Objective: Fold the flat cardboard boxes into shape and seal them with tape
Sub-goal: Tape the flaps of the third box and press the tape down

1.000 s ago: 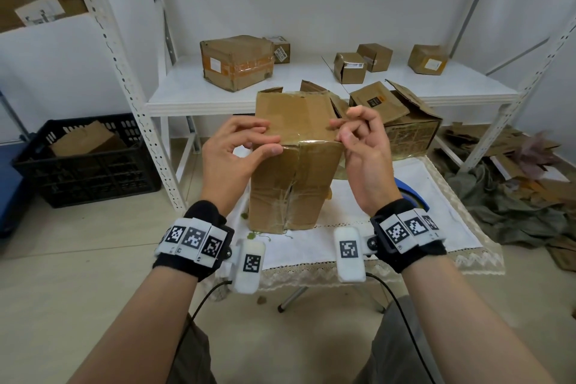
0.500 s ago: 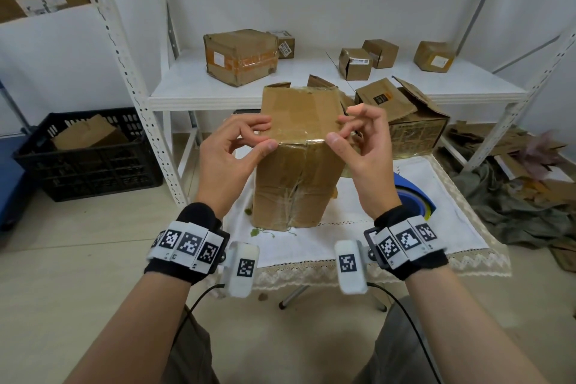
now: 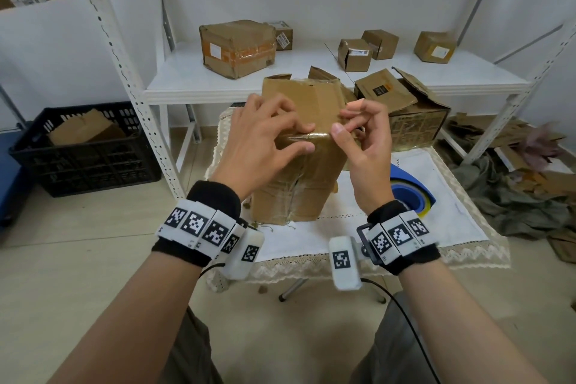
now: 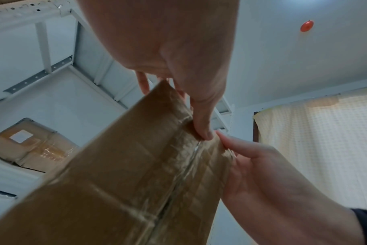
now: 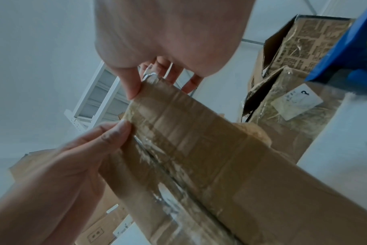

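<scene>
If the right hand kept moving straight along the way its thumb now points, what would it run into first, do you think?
Most likely the left hand. The right hand aims its thumb leftward along the cardboard box top edge, where a clear tape strip spans between the hands; the left fingertips sit just beyond it. Depth is hard to judge.

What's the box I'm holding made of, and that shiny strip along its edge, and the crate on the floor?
Box: looks like brown corrugated cardboard, matte and creased, worn at the corners. Shiny strip: probably clear plastic packing tape, glossy, wrinkled, catching light; the left hand and right hand press on it. Crate: seems black moulded plastic, with a lattice wall.
</scene>
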`<action>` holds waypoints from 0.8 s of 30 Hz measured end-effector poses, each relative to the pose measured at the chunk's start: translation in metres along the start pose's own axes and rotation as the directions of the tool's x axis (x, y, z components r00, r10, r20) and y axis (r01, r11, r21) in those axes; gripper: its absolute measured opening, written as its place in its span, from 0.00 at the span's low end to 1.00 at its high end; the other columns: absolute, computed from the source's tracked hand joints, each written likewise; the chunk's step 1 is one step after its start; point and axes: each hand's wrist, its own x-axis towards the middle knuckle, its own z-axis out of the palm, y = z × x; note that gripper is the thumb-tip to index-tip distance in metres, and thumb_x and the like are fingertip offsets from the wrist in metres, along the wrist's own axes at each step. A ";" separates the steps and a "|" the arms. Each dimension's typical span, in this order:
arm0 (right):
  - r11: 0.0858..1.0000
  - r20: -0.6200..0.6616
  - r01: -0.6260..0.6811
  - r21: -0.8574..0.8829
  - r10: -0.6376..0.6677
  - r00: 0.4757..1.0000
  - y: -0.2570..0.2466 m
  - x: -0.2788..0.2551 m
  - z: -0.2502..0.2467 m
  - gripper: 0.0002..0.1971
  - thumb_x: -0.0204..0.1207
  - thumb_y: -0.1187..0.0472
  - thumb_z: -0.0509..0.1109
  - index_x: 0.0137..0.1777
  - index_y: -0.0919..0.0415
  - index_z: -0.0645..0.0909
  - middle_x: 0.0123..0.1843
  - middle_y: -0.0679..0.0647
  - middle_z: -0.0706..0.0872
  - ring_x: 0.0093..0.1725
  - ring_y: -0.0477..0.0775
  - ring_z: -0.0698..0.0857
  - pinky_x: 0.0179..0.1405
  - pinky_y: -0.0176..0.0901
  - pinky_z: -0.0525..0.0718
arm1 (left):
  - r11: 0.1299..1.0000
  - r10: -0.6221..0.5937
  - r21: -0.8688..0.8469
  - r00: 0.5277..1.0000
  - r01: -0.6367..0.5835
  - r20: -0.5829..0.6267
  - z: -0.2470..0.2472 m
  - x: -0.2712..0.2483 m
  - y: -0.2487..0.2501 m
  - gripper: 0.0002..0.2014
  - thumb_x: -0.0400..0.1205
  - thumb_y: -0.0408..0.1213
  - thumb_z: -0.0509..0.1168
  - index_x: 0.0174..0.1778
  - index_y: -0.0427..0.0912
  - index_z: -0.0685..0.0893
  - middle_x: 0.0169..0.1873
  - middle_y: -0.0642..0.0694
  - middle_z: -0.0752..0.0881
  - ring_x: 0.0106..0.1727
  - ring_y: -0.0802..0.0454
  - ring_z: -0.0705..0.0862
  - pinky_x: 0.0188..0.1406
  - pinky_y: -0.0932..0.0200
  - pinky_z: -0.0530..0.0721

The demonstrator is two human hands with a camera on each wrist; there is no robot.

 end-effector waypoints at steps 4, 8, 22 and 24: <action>0.970 -0.088 -0.096 0.224 0.118 0.989 -0.001 -0.002 0.004 0.19 0.81 0.67 0.71 0.68 0.53 0.72 0.47 0.57 0.83 0.64 0.54 0.85 0.71 0.52 0.79 | 0.981 -0.031 -0.189 0.998 0.040 0.051 0.001 0.006 0.000 0.11 0.77 0.51 0.75 0.48 0.49 0.89 0.59 0.56 0.83 0.63 0.56 0.78 0.68 0.48 0.73; 0.810 -0.290 -0.312 0.496 0.494 0.820 0.020 -0.019 0.002 0.16 0.88 0.57 0.64 0.73 0.49 0.69 0.66 0.56 0.83 0.68 0.57 0.85 0.60 0.52 0.86 | 0.947 -0.090 -0.308 0.996 0.092 0.019 0.001 -0.003 -0.003 0.07 0.79 0.45 0.76 0.48 0.48 0.89 0.60 0.58 0.83 0.66 0.57 0.81 0.68 0.48 0.80; 0.436 0.107 -0.899 0.030 0.893 0.437 0.070 -0.042 0.006 0.17 0.88 0.45 0.59 0.71 0.52 0.75 0.59 0.62 0.91 0.60 0.62 0.90 0.68 0.54 0.84 | 0.917 -0.191 -0.373 0.977 0.143 -0.093 -0.005 -0.011 -0.001 0.10 0.77 0.38 0.78 0.53 0.44 0.91 0.61 0.53 0.86 0.66 0.61 0.82 0.70 0.63 0.77; 0.420 0.140 -0.906 0.050 0.896 0.422 0.063 -0.041 0.007 0.19 0.87 0.44 0.61 0.70 0.53 0.77 0.56 0.61 0.90 0.54 0.61 0.88 0.61 0.51 0.83 | 0.918 -0.186 -0.371 0.979 0.140 -0.089 -0.010 -0.009 0.002 0.11 0.77 0.39 0.79 0.54 0.45 0.91 0.61 0.53 0.86 0.65 0.62 0.82 0.70 0.63 0.77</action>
